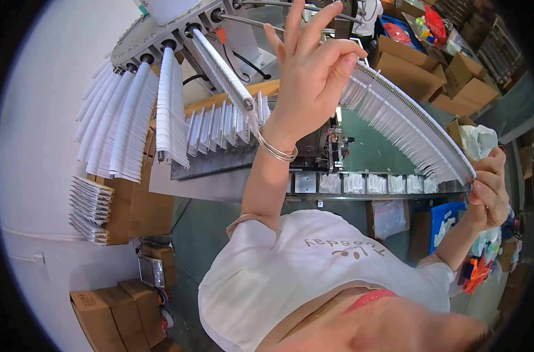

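Observation:
A long, curved row of many thin white pieces [405,117], strung along a dark ridged edge, stretches between my hands. Thumb and forefinger of my left hand [314,76] pinch its upper end, the other fingers fanned out and a bracelet on the wrist. At the lower right end, the closed fingers of my right hand [489,190] grip the row. Left of my left forearm, a round grey machine head [155,44] carries several rods loaded with similar white pieces [135,123]. One such rod [223,70] points toward my left wrist.
A rack of white pieces [220,126] stands behind my left forearm. Beyond the held row lies a green surface [369,138], edged by a line of compartments [375,183] with white pieces. Open cardboard boxes [411,67] sit at far right; stacked cartons [111,317] stand lower left.

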A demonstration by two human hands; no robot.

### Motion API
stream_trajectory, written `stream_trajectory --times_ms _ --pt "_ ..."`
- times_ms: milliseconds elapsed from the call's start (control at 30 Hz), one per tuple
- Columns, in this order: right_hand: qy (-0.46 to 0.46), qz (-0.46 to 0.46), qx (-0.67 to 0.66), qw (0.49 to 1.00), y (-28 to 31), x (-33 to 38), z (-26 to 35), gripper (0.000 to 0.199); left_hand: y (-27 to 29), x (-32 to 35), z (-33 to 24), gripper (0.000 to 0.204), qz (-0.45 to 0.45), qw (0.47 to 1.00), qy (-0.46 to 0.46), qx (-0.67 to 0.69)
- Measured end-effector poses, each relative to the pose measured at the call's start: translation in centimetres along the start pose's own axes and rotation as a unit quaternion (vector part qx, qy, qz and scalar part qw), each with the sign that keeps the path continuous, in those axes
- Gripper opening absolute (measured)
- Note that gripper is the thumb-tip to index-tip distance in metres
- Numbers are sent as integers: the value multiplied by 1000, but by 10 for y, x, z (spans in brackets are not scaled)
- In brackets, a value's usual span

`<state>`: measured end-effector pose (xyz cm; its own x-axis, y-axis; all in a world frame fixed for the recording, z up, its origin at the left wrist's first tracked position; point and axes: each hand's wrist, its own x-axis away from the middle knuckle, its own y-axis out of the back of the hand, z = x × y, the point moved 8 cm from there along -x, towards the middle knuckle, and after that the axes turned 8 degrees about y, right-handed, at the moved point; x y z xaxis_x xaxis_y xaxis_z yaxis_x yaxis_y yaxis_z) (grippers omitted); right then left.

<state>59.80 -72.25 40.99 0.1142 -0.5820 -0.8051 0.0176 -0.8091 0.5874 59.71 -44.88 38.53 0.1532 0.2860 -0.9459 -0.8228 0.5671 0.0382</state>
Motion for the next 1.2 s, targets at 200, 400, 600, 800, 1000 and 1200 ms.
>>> stream_trajectory --times_ms 200,400,600,800,1000,1200 --pt "0 7 15 1000 -1 4 -1 23 11 -11 -10 19 -5 997 49 60" --pt "-5 10 17 1000 -1 9 -4 22 15 -18 2 21 78 874 462 130" --pt "4 6 6 1000 -1 5 -1 21 9 -25 -34 17 -19 998 -47 -36" --pt "-6 -2 1 1000 -2 5 -1 23 -21 -18 0 15 249 908 338 3" --pt "1 -9 -3 1000 1 7 -2 24 -6 -26 -20 18 39 989 60 126" --pt "-8 -10 -1 1000 -1 10 -7 23 6 -22 -28 20 3 982 63 178"
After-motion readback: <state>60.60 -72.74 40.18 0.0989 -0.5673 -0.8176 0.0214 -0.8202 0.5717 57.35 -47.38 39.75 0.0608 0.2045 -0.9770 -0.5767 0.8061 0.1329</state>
